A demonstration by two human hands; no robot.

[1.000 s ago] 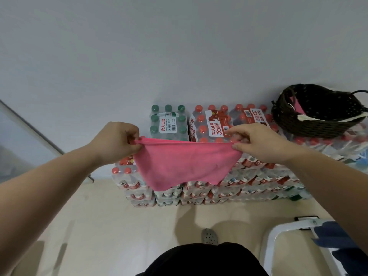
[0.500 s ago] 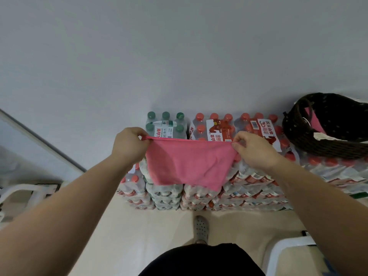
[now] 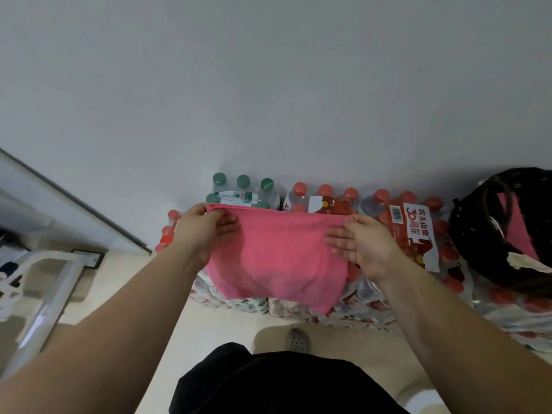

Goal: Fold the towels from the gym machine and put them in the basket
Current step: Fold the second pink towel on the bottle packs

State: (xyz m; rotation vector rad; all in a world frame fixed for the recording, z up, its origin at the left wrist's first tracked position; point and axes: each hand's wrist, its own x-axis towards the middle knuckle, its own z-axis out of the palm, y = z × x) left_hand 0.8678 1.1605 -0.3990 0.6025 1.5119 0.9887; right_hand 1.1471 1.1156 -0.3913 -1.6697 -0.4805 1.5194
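A pink towel (image 3: pixel 280 258) lies spread over the top of stacked packs of water bottles (image 3: pixel 412 234), its lower edge hanging down their front. My left hand (image 3: pixel 206 228) pinches the towel's upper left corner, with its fingers on top of the cloth. My right hand (image 3: pixel 361 246) rests flat on the towel's right side, fingers straight. A dark woven basket (image 3: pixel 475 234) stands on the packs at the far right. Inside the basket another pink towel (image 3: pixel 515 231) shows.
Green-capped bottles (image 3: pixel 242 189) and red-capped bottles (image 3: pixel 325 192) stand against the grey wall. A white metal frame (image 3: pixel 56 279) is on the floor at the left. My shoe (image 3: pixel 297 340) shows on the beige floor below the packs.
The towel has gone from hanging taut in the air to lying on the bottle packs. My right hand has let go of its corner and now lies flat on the cloth.
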